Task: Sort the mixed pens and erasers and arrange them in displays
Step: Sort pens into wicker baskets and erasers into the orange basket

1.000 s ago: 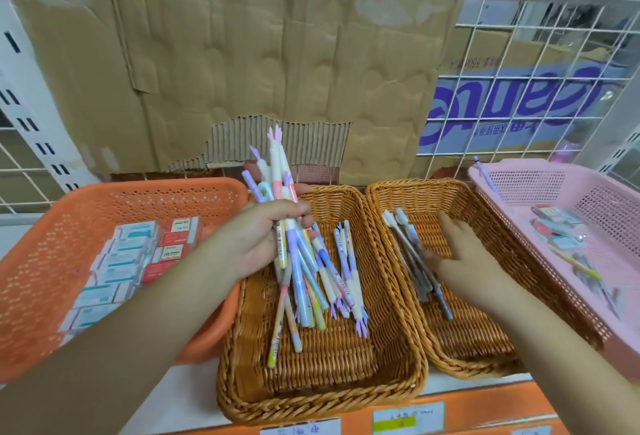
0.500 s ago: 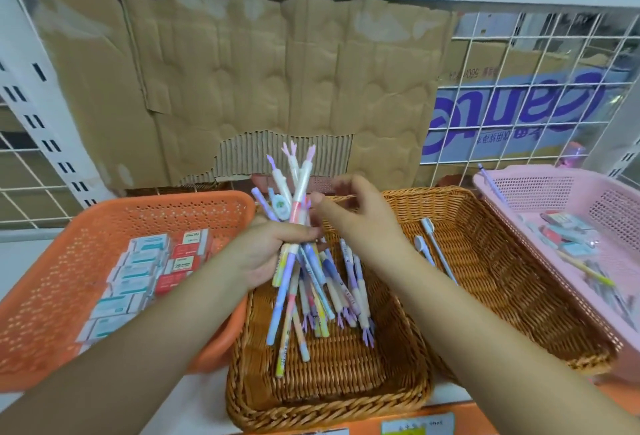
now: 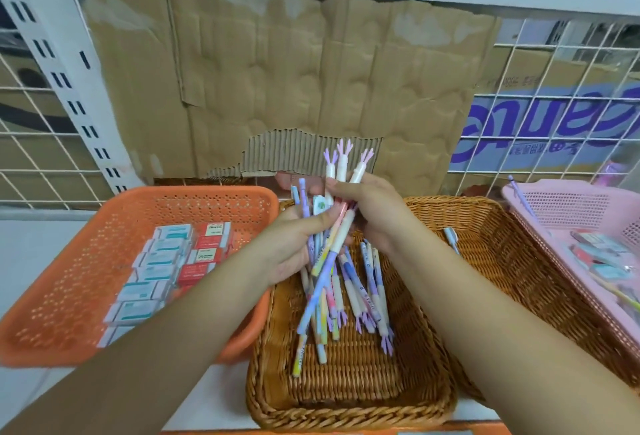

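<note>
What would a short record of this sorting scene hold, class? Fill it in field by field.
left hand: grips bundle of pens
right hand: holds the bundle higher up
middle wicker basket: loose pens, below the bundle
orange basket: boxed erasers in rows
right wicker basket: one grey pen visible
pink basket: mixed pens and erasers

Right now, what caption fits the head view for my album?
Left hand and right hand grip pens above a wicker basket, beside an orange eraser tray.

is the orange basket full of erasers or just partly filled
Partly filled: boxed erasers sit in rows toward the right side of the orange basket; its left side shows bare perforated floor.
</note>
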